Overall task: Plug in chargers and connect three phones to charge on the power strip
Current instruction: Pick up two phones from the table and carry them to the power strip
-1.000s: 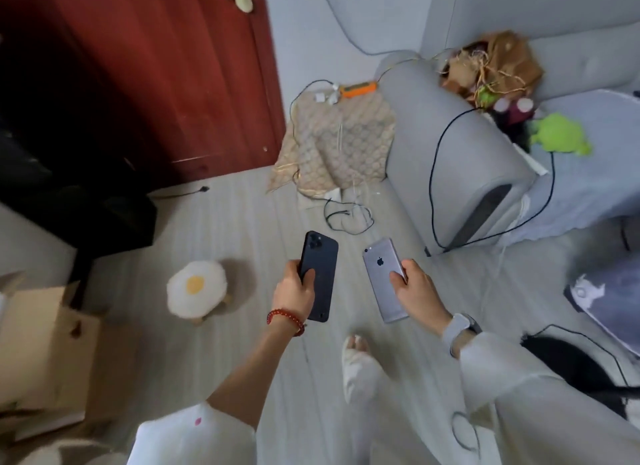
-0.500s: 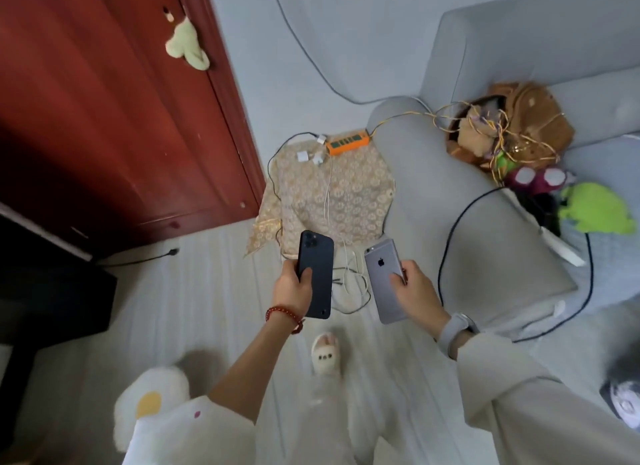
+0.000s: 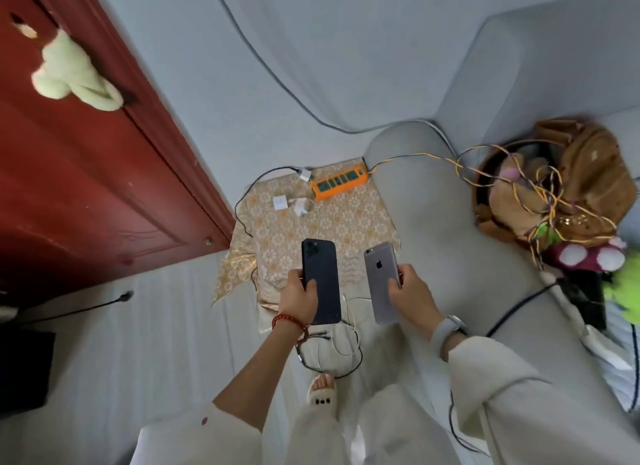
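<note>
My left hand [image 3: 298, 298] grips a dark blue phone [image 3: 321, 277], back side up. My right hand [image 3: 412, 296] grips a grey phone [image 3: 381, 277] with a logo on its back. Both phones hang over the near edge of a patterned beige cloth [image 3: 346, 222] on the floor. At the cloth's far edge lies an orange power strip [image 3: 339, 182]. A white charger [image 3: 304, 174] sits by the strip's left end, and two more white chargers [image 3: 291, 204] lie loose on the cloth. White and black cables [image 3: 337, 350] are coiled on the floor below the phones.
A red wooden door [image 3: 86, 173] stands at the left with a pale plush toy [image 3: 74, 73] hanging on it. A grey sofa armrest [image 3: 450, 243] lies right of the cloth, with a brown bag [image 3: 585, 180], tangled wires and plush toys. My slippered foot [image 3: 322, 393] is near the cables.
I have stepped closer to the cloth and power strip, which now lie right beyond the phones. Both hands still hold their phones the same way.
</note>
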`<state>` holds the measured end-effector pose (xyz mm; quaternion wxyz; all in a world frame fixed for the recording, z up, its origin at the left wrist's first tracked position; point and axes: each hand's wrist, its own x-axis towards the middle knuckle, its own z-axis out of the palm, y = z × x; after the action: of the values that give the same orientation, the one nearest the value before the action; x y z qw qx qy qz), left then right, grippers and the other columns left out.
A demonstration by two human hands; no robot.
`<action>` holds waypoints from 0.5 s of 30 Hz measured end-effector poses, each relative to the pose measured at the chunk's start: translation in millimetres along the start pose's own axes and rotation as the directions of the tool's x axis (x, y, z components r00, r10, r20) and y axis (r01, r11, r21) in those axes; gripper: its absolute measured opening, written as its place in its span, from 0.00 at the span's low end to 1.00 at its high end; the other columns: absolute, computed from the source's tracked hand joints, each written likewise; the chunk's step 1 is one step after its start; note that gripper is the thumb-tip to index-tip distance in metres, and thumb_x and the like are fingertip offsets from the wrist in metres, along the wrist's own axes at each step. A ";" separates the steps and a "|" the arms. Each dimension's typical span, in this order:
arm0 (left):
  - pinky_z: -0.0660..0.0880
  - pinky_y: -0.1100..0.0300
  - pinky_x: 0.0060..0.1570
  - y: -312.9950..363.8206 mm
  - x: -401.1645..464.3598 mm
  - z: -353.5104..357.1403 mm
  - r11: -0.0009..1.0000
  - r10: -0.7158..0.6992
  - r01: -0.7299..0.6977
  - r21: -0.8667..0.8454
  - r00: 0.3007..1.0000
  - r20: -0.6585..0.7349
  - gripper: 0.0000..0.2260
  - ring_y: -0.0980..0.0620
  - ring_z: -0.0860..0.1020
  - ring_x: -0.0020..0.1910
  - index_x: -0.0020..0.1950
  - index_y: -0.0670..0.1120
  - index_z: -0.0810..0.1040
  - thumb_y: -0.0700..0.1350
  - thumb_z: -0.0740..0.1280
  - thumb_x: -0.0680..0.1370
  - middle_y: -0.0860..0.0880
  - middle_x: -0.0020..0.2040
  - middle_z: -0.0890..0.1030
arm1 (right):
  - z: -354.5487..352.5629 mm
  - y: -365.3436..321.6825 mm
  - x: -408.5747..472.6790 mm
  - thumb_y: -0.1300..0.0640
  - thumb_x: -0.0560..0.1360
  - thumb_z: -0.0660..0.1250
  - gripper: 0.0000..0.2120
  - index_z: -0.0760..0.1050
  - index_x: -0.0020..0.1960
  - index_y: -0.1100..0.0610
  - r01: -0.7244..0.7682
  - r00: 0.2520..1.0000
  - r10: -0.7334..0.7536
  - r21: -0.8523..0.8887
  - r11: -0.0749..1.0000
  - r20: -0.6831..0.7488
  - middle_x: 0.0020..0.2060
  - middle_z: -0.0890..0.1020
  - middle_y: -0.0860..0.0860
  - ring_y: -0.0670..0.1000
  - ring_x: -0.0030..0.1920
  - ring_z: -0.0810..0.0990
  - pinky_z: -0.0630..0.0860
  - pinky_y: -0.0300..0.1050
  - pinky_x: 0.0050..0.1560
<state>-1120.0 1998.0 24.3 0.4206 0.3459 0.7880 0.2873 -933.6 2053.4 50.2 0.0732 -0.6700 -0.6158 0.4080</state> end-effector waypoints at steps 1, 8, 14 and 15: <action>0.67 0.60 0.29 5.3 18.8 8.0 1.000 -0.014 0.014 0.004 1.000 0.009 0.10 0.49 0.73 0.38 0.57 0.39 0.67 0.42 0.57 0.78 0.46 0.45 0.74 | -2.4 -1.6 21.8 0.60 0.77 0.56 0.10 0.66 0.57 0.62 -0.016 1.000 0.016 -0.009 1.000 0.012 0.50 0.78 0.63 0.63 0.45 0.76 0.70 0.50 0.41; 0.72 0.56 0.37 16.1 138.6 81.9 0.974 -0.207 0.211 -0.081 0.976 0.062 0.07 0.48 0.73 0.39 0.56 0.40 0.65 0.40 0.55 0.78 0.45 0.47 0.74 | -1.4 8.0 180.2 0.60 0.76 0.54 0.10 0.66 0.57 0.60 -0.084 0.993 0.097 -0.183 0.979 0.061 0.50 0.79 0.63 0.61 0.42 0.75 0.70 0.49 0.41; 0.69 0.61 0.29 12.2 222.0 151.5 0.926 -0.369 0.370 -0.078 0.929 0.023 0.10 0.55 0.72 0.33 0.59 0.40 0.65 0.40 0.54 0.79 0.50 0.40 0.72 | 23.5 40.3 294.8 0.62 0.76 0.54 0.13 0.64 0.61 0.60 -0.120 0.981 0.153 -0.241 0.963 0.122 0.54 0.78 0.63 0.65 0.50 0.76 0.68 0.49 0.44; 0.69 0.62 0.28 11.7 232.6 160.2 0.917 -0.390 0.390 -0.087 0.921 0.017 0.10 0.55 0.71 0.32 0.59 0.40 0.65 0.40 0.54 0.79 0.50 0.39 0.72 | 27.3 44.4 305.8 0.62 0.76 0.55 0.13 0.64 0.60 0.61 -0.126 0.977 0.162 -0.236 0.964 0.141 0.54 0.78 0.63 0.65 0.52 0.76 0.69 0.50 0.45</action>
<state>-1073.1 2214.0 -151.9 0.4841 0.1631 0.8276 0.2326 -945.0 2302.7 -134.0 -0.0824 -0.6825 -0.6116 0.3917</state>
